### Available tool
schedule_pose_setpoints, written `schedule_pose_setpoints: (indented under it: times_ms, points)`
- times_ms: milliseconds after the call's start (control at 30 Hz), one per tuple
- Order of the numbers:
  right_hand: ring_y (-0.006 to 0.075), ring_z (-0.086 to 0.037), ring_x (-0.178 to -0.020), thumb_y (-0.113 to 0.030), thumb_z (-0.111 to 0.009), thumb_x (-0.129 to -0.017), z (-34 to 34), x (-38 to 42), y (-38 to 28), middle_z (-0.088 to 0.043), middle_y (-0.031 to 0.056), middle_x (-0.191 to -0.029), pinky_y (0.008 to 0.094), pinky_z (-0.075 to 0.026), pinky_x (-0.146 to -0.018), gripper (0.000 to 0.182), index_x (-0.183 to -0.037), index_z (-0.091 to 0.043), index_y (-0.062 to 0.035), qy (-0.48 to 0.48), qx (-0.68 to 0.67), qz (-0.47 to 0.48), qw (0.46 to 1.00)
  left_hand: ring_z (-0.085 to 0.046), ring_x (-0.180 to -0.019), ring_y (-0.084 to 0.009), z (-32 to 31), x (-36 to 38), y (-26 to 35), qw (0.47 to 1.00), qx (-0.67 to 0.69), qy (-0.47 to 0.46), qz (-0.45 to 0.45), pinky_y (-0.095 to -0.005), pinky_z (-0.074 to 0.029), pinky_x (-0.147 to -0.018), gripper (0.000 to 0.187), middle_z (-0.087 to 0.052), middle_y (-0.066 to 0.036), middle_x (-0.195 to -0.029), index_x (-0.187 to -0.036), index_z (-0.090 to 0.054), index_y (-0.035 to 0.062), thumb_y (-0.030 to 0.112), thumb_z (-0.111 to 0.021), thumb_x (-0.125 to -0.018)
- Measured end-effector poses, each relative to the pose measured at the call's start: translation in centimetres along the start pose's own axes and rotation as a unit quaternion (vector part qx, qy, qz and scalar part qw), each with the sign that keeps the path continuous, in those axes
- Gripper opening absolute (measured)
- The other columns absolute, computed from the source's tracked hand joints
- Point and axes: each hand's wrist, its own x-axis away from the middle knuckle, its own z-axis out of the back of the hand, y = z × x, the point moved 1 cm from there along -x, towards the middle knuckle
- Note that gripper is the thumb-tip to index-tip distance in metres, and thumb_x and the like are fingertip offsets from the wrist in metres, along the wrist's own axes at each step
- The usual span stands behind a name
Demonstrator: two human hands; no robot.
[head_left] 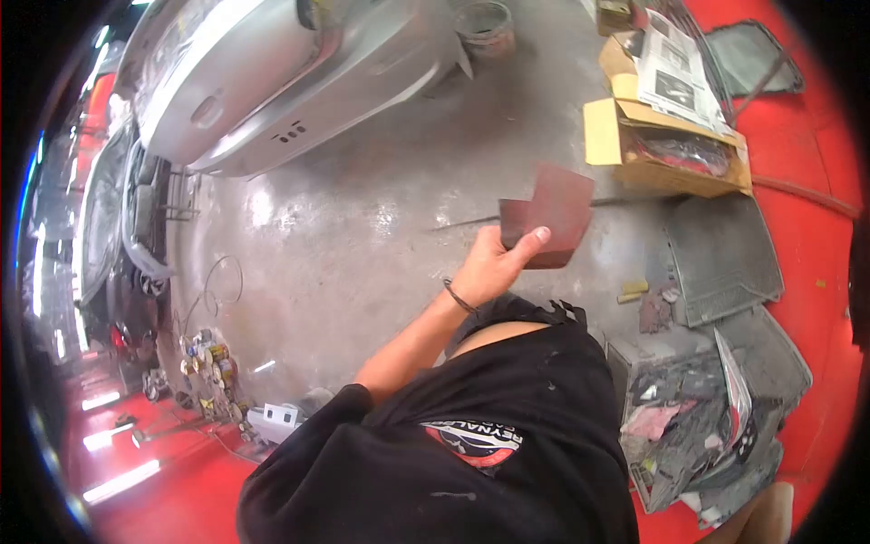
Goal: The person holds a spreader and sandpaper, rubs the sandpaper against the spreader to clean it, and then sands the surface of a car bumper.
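My left hand (494, 263) is closed around dark red-brown sheets that look like sandpaper (560, 213), with the thumb pressed on top. The pieces overlap and stick out past the fingers, above the grey floor. A thin dark band circles the left wrist. My right hand is out of view; only what looks like part of my right arm (759, 519) shows at the bottom right edge.
A silver-grey car body panel (299, 118) stands at the upper left, with a bucket (485, 29) near it. To the right are an open cardboard box (680, 168), a dusty grey panel (725, 258) and a bin (639, 363) heaped with rags and scraps. Small cans (208, 367) cluster at lower left.
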Motion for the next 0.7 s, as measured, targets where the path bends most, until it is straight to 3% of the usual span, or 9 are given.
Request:
schedule_pose_setpoints:
  times_ms: [367,467,533,567,667,700]
  points:
    - [0.0322,-0.056,-0.142,-0.039,-0.069,-0.104,0.8,-0.1,0.1,-0.059,0.0198,-0.152,0.0451,-0.042,-0.121,0.065,-0.151,-0.053,0.0029,-0.008,-0.011,0.004,1.000,-0.069,-0.098,-0.0132,-0.1,0.3,0.9,0.998,0.049,-0.013,0.026,-0.0330,-0.058,-0.088,0.044,-0.079,-0.007,-0.106,-0.121,-0.075,-0.0060,0.035,-0.074,-0.105]
    - [0.0323,-0.056,-0.142,-0.040,-0.069,-0.105,2.6,-2.5,-0.3,-0.059,0.0199,-0.153,0.0450,-0.042,-0.121,0.066,-0.152,-0.053,0.0029,0.143,-0.126,-0.024,0.981,-0.070,-0.102,-0.0147,-0.3,0.7,1.5,0.994,0.102,-0.033,0.037,-0.0343,-0.058,-0.093,0.042,-0.077,-0.007,-0.111,-0.125,-0.073,-0.0048,0.031,-0.077,-0.103]
    - [0.0323,-0.056,-0.143,-0.040,-0.070,-0.105,2.5,-5.1,-1.4,-0.058,0.0199,-0.153,0.0449,-0.041,-0.121,0.067,-0.153,-0.052,0.0029,0.247,-0.230,0.007,0.941,-0.070,-0.102,-0.0147,-0.4,1.2,2.5,0.994,0.078,-0.058,0.047,-0.0345,-0.059,-0.092,0.044,-0.077,-0.008,-0.112,-0.124,-0.072,-0.0048,0.032,-0.079,-0.102]
    - [0.0323,-0.055,-0.143,-0.040,-0.070,-0.105,1.3,-6.8,-2.2,-0.058,0.0200,-0.154,0.0448,-0.041,-0.121,0.068,-0.153,-0.052,0.0029,0.254,-0.278,0.037,0.926,-0.070,-0.102,-0.0147,-0.6,1.1,2.9,0.994,0.060,-0.073,0.048,-0.0347,-0.059,-0.092,0.045,-0.077,-0.008,-0.112,-0.124,-0.072,-0.0048,0.033,-0.079,-0.102]
    - [0.0323,-0.055,-0.144,-0.041,-0.070,-0.105,-5.3,-11.1,-5.0,-0.058,0.0201,-0.154,0.0447,-0.041,-0.122,0.069,-0.154,-0.051,0.0029,0.151,-0.395,0.087,0.902,-0.070,-0.103,-0.0150,-1.3,1.8,4.0,0.984,0.087,-0.155,0.025,-0.0346,-0.059,-0.090,0.051,-0.077,-0.008,-0.111,-0.126,-0.071,-0.0039,0.038,-0.082,-0.099]
    - [0.0233,-0.061,-0.128,-0.040,-0.075,-0.102,-6.7,-11.4,-6.0,-0.066,0.0132,-0.138,0.0377,-0.045,-0.112,0.059,-0.141,-0.062,0.0018,0.110,-0.442,0.017,0.890,-0.070,-0.102,-0.0151,-1.5,1.8,4.3,0.980,0.092,-0.178,0.016,-0.0346,-0.059,-0.089,0.052,-0.077,-0.008,-0.112,-0.127,-0.071,-0.0037,0.039,-0.082,-0.099]
